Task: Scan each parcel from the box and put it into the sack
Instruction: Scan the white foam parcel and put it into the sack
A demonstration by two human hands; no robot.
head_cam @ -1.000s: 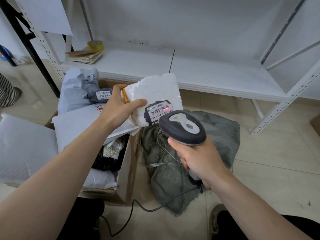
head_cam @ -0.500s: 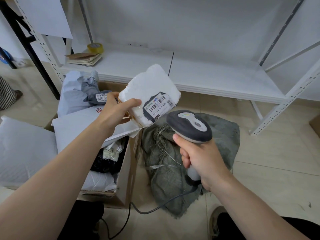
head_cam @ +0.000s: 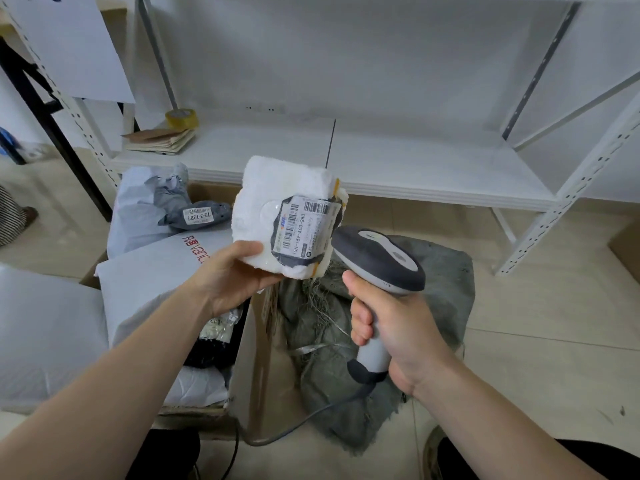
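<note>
The left hand [head_cam: 239,271] grips the white parcel [head_cam: 277,202], fingers hidden behind it. The right hand [head_cam: 391,327] holds the scanner [head_cam: 379,261], which partly covers the sack [head_cam: 440,289].

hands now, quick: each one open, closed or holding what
Left hand: holding the white parcel, thumb on its front.
Right hand: gripping the barcode scanner by its handle.

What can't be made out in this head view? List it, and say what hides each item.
- Head view: the mouth of the sack, hidden behind the scanner and the right hand.
- Head view: the contents of the box, mostly covered by the white mailers on top.
- Head view: the small print on the label of the parcel, too small and blurred.
- Head view: the fingers of the left hand, behind the parcel.
</note>
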